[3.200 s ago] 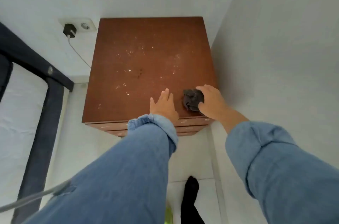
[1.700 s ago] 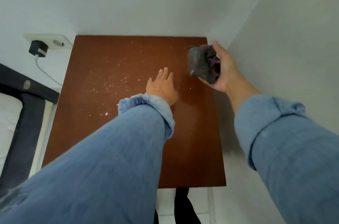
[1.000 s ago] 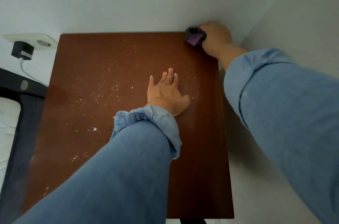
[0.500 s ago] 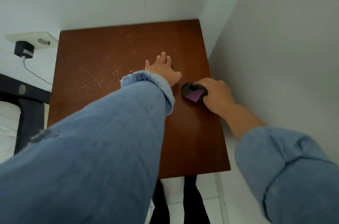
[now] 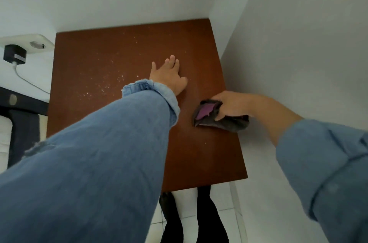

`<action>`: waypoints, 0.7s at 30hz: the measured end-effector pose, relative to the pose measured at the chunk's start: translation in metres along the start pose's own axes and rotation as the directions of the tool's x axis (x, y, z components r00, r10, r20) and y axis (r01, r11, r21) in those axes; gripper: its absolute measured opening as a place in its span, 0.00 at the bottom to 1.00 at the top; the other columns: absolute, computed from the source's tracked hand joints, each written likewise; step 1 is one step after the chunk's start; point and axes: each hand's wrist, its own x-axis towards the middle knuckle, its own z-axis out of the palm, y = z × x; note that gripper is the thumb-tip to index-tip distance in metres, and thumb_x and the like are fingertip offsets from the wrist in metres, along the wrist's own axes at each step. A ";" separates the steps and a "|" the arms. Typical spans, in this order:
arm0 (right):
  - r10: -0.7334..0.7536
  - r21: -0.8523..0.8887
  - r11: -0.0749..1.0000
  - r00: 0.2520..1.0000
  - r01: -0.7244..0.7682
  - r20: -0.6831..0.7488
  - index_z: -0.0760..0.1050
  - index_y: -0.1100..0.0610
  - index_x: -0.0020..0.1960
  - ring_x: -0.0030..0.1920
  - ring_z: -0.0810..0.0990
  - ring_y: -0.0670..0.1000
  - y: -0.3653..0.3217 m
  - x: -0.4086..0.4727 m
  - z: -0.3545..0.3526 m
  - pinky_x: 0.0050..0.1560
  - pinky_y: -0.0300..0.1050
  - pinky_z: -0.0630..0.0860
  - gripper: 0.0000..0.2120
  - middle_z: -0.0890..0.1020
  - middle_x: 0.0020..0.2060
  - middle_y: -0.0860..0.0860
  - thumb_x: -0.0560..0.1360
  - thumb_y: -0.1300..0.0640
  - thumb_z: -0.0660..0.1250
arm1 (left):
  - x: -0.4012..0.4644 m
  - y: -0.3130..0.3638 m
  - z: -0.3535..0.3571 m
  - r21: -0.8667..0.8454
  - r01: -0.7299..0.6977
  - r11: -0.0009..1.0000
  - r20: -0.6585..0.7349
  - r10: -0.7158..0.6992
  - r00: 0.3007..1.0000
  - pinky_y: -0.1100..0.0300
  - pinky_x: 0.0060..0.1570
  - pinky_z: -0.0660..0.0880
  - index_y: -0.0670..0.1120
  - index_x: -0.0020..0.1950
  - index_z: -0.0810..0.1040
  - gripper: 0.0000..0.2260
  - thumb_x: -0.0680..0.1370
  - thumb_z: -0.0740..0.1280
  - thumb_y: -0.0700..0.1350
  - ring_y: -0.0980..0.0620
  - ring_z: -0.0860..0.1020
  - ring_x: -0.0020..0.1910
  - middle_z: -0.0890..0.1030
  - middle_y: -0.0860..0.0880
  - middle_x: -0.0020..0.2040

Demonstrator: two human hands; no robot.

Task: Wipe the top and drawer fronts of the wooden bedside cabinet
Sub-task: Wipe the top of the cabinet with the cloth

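Two bare hands work over the top of the wooden bedside cabinet (image 5: 127,53), seen from above in the head view. Left hand (image 5: 169,76): grip spread, palm and fingers flat on the wood near the middle of the top, bracing. Right hand (image 5: 232,105): grip pinching a crumpled dark cloth (image 5: 218,118) with a purple patch showing, pressed to the wood beside the right edge, close to the side wall (image 5: 298,43).

Key relation: the pale crumbs (image 5: 103,87) lie on the left and far-centre part of the top, so the uncleaned area lies to the left of and beyond the cloth, across the braced left hand. The cloth's long axis runs roughly left to right, across the cabinet's depth. The right hand alone carries the cloth; the left hand is nearer the crumbs but holds nothing. A judgement: the next strokes must shift leftward, and the left hand will have to lift or move aside.

Change from half a second before: the cloth and right hand have travelled a little nearer to the front edge along the same right-hand strip, and more of the cloth is now spread out under the fingers; the left hand has stayed put. The strip along the right edge now looks nearly free of specks. The drawer fronts are out of view below the top's front edge; they appear not yet reached.

A wall socket (image 5: 29,44) with a black charger (image 5: 15,54) sits to the cabinet's left.
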 end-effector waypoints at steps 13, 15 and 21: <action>-0.316 -0.210 0.947 0.605 0.242 -0.731 0.78 0.59 0.50 0.54 0.78 0.60 -0.089 0.153 -0.140 0.48 0.47 0.71 0.09 0.80 0.52 0.61 0.74 0.63 0.60 | 0.006 -0.023 0.000 -0.060 0.058 0.997 -0.010 -0.059 0.998 0.47 0.76 0.42 0.45 0.79 0.44 0.29 0.81 0.49 0.53 0.51 0.44 0.78 0.41 0.48 0.79; -0.348 -0.314 0.935 0.601 0.165 -0.719 0.77 0.61 0.53 0.56 0.77 0.62 -0.093 0.176 -0.143 0.51 0.49 0.72 0.11 0.79 0.55 0.62 0.73 0.64 0.60 | 0.008 -0.023 -0.001 -0.045 0.068 0.997 0.015 -0.068 0.998 0.47 0.75 0.40 0.45 0.79 0.43 0.30 0.81 0.48 0.53 0.51 0.43 0.78 0.40 0.49 0.79; -0.385 -0.471 0.879 0.690 0.071 -0.613 0.76 0.61 0.56 0.57 0.76 0.64 -0.095 0.189 -0.141 0.55 0.52 0.72 0.12 0.77 0.57 0.63 0.75 0.59 0.60 | 0.011 -0.025 0.000 -0.046 0.078 0.996 0.023 -0.077 0.997 0.45 0.75 0.39 0.46 0.79 0.43 0.30 0.80 0.48 0.54 0.52 0.43 0.78 0.40 0.49 0.79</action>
